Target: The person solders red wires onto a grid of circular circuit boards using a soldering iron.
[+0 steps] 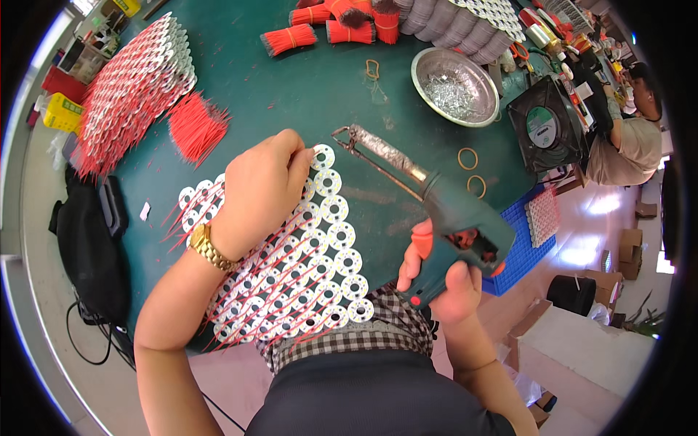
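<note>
The soldering gun (476, 225) in my right grip (456, 294) has a matt plastic body and a rough, stained metal barrel (385, 151). My watch (209, 249) is of glossy metal. The counter (305, 94) looks smooth, the bowl (438, 62) is of shiny metal.

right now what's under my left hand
White discs and red wires show around the left hand; whatever lies directly beneath its palm and curled fingers is covered and can't be seen.

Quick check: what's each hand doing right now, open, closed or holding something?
Left hand: fingers curled over the white ring boards; any grip can't be told.
Right hand: closed, holding the soldering gun.
</note>
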Tool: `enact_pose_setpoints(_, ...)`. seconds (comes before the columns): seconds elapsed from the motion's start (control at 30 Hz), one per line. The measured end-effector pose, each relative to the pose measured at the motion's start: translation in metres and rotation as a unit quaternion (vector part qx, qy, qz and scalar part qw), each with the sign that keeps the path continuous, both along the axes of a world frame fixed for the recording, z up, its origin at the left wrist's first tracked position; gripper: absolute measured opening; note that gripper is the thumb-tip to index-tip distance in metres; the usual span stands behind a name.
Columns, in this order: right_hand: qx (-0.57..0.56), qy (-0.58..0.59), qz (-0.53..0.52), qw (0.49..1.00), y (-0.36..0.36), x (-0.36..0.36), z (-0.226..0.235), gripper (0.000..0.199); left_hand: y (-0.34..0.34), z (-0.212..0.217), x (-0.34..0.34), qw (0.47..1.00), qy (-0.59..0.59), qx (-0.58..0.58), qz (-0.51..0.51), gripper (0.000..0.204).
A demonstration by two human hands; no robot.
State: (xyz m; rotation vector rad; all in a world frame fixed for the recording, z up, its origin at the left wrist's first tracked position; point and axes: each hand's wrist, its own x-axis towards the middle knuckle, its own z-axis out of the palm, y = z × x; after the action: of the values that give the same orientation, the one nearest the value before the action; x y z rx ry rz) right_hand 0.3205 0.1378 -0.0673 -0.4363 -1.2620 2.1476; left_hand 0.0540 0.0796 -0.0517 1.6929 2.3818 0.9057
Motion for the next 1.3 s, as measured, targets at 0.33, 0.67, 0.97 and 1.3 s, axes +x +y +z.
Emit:
enact_pose_setpoints(0.33, 0.085, -0.188, -0.025, 0.978, -0.011, 0.001, 0.008, 0.083, 0.001, -0.001, 0.0, 0.999, -0.024, -0.02, 0.028, 0.017)
enact_pose_setpoints(0.67, 0.101, -0.245, -0.031, 0.964, -0.013, -0.005, 0.018, 0.073, 0.001, -0.005, 0.001, 1.0, 0.008, 0.011, 0.022, 0.014)
enact_pose_setpoints(0.97, 0.094, -0.253, -0.042, 0.962, -0.014, -0.009, 0.023, 0.072, 0.0, -0.005, 0.001, 0.999, 0.017, 0.021, 0.017, 0.014)
enact_pose_setpoints(1.3, 0.127, -0.135, -0.023, 0.982, -0.011, -0.002, 0.006, 0.044, 0.001, -0.007, 0.0, 0.999, 0.018, 0.025, 0.016, 0.015)
